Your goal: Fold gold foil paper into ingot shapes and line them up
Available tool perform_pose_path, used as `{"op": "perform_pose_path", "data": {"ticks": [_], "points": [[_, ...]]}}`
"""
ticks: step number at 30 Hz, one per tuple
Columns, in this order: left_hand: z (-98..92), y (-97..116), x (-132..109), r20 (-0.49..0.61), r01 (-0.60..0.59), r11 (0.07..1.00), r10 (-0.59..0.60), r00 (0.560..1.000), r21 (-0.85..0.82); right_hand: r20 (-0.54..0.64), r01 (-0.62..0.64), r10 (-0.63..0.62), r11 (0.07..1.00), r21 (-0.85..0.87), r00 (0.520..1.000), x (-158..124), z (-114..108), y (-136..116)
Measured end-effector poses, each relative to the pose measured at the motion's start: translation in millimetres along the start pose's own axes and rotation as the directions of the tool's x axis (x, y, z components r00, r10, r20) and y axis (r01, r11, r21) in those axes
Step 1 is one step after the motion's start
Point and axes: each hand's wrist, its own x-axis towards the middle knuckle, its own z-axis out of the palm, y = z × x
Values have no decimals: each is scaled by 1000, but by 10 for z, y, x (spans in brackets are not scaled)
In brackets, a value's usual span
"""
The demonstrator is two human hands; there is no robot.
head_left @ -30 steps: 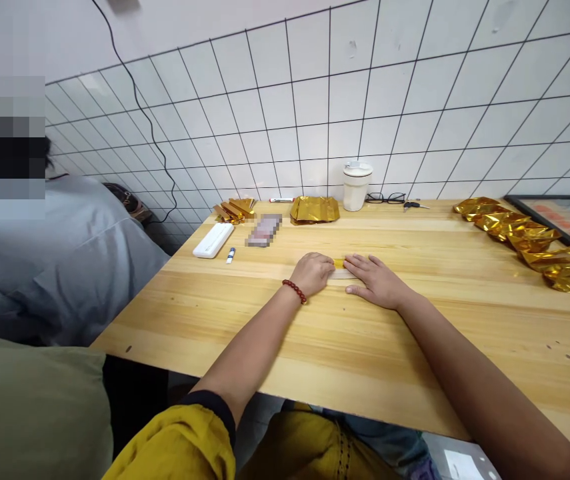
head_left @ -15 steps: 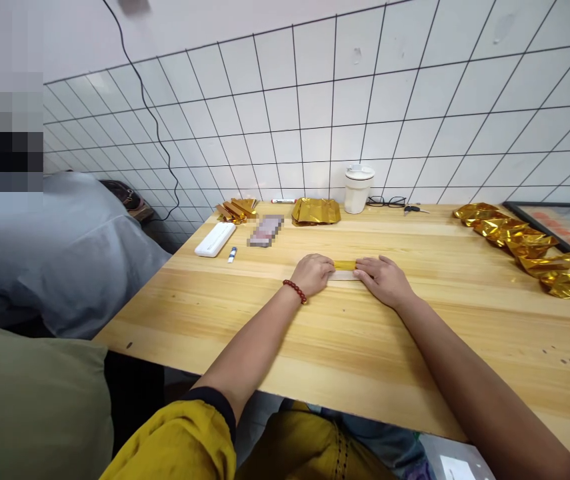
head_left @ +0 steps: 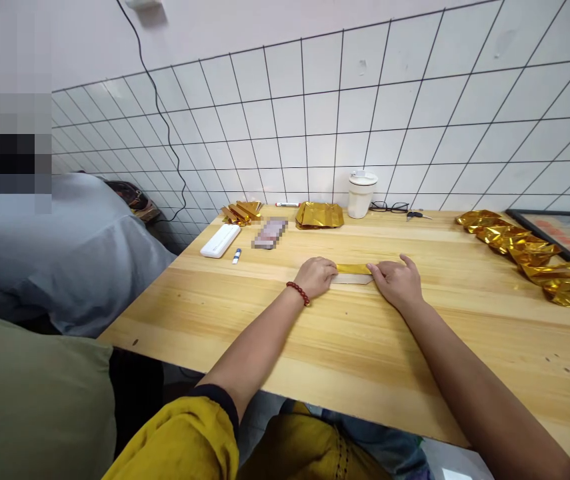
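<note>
A narrow folded sheet of gold foil paper (head_left: 353, 269) lies on the wooden table in front of me, with a pale strip along its near side. At its left end, my left hand (head_left: 315, 277), wearing a red bead bracelet (head_left: 298, 293), is closed on the paper with the fingers bent together. My right hand (head_left: 397, 281) pinches the right end, its thumb at the near side and one finger raised. Both palms partly cover the sheet's ends.
Behind stand a stack of gold foil paper (head_left: 319, 215), a white lidded cup (head_left: 363, 195), glasses (head_left: 389, 207) and keys (head_left: 419, 216). Left are foil strips (head_left: 241, 213), a white power bank (head_left: 221, 241) and a small stick (head_left: 237, 256). Folded foil pieces (head_left: 527, 248) line the right. A person (head_left: 59, 253) sits left.
My right hand has slid right along the paper and lifted a finger, so more of the gold and pale strip shows. My left hand stays at the left end. The view has shifted slightly.
</note>
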Motion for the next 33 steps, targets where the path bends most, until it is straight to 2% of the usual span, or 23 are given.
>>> {"op": "perform_pose_path", "data": {"ticks": [3,6,8,12,20,25,29,33], "points": [[-8,-2,0,3,-12,1000,12,1000,-6,-17,158,-157,984,79,987,2,19,3],[-18,-4,1,6,-31,999,31,999,-9,163,321,-349,931,176,923,5,52,-16],[-23,-4,0,8,-41,999,41,999,-9,271,343,-395,914,218,878,7,70,-32],[-24,-5,-4,14,-42,999,42,999,-8,336,286,-349,932,223,875,11,78,-52],[-53,16,12,30,25,1000,-25,999,-2,302,251,-314,940,232,900,26,80,-35],[-101,36,17,36,174,984,-175,984,22,254,196,-254,953,233,933,25,78,-20],[-147,55,27,46,312,948,-315,948,70,245,103,-147,978,184,958,15,55,-33],[-187,72,44,52,398,908,-407,912,129,214,50,-83,987,153,973,12,34,-50]]}}
